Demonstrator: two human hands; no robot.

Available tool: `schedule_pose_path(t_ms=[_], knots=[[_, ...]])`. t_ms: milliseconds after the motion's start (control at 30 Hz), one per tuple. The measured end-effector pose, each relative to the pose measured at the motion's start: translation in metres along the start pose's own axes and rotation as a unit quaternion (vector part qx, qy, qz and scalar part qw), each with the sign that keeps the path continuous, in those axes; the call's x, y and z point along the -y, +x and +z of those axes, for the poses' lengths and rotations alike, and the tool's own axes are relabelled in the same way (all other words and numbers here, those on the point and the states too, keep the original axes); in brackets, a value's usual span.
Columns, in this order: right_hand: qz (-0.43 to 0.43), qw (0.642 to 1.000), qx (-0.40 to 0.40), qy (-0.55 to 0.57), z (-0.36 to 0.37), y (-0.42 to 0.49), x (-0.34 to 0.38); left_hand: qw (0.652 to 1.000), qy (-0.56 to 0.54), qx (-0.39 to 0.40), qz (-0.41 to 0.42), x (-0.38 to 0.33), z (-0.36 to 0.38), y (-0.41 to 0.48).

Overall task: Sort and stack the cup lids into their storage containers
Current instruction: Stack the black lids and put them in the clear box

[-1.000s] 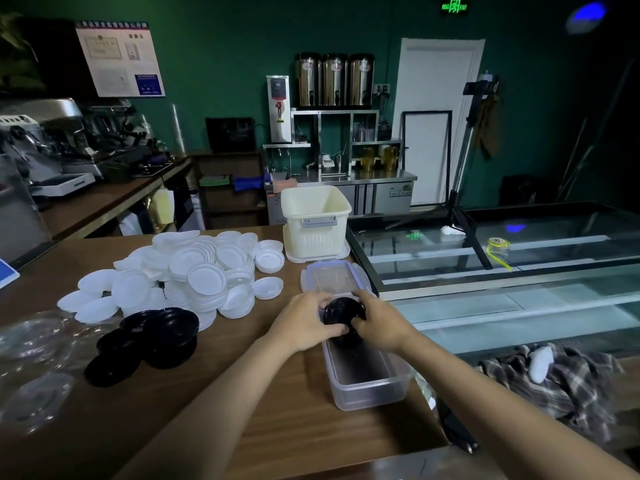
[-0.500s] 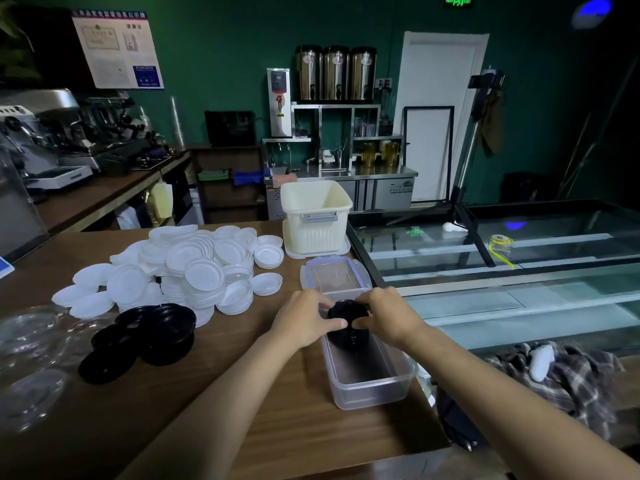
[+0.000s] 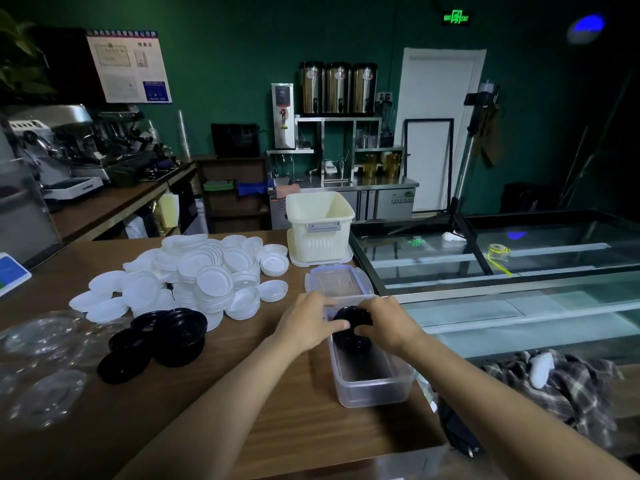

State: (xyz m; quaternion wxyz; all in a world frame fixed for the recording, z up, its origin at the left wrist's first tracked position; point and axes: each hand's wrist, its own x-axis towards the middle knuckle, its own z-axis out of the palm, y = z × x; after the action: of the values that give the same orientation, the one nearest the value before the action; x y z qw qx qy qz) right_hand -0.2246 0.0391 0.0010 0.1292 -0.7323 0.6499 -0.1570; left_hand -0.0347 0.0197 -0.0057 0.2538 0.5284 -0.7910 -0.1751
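We judge the stack of black lids [image 3: 351,329] light, thin and slick. The rims look stiff, but a nested pile may shear sideways, so the hold belongs on the rims, squeezed from both sides.

Left hand [image 3: 306,322] and right hand [image 3: 389,323]: fingers curled, each gripping one side of the stack between them. The stack sits inside the far half of the clear box [image 3: 375,391], just under the hands; we cannot tell whether it touches the floor.

Loose black lids [image 3: 166,337] lie on the tabletop [image 3: 242,410] left of the left hand, with white lids [image 3: 207,275] beyond.
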Motion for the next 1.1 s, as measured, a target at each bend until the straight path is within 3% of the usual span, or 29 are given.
schedule_pose_path(t_ms=[100, 200, 467, 600, 700, 900, 1100], knots=[[0.005, 0.999, -0.033, 0.007, -0.005, -0.010, 0.010, 0.998, -0.015, -0.060, 0.013, -0.001, -0.022, -0.014], [-0.010, 0.998, -0.052, 0.020, -0.010, -0.017, 0.032, 0.998, -0.010, -0.054, 0.010, 0.005, -0.044, -0.033], [-0.113, 0.992, -0.028, 0.040, 0.014, -0.032, 0.118, 0.994, 0.029, -0.089, -0.057, 0.063, -0.091, -0.102], [-0.134, 0.990, -0.011, 0.042, 0.041, -0.037, 0.148, 0.982, 0.114, -0.139, -0.060, 0.099, -0.104, -0.135], [-0.143, 0.989, -0.003, 0.050, 0.061, -0.034, 0.157, 0.968, 0.168, -0.176, -0.065, 0.124, -0.108, -0.150], [-0.160, 0.986, 0.007, 0.044, 0.092, -0.023, 0.154, 0.971, 0.154, -0.163, -0.080, 0.160, -0.097, -0.159], [-0.164, 0.983, -0.021, 0.080, 0.115, -0.019, 0.141, 0.967, 0.156, -0.199, -0.028, 0.164, -0.071, -0.154]])
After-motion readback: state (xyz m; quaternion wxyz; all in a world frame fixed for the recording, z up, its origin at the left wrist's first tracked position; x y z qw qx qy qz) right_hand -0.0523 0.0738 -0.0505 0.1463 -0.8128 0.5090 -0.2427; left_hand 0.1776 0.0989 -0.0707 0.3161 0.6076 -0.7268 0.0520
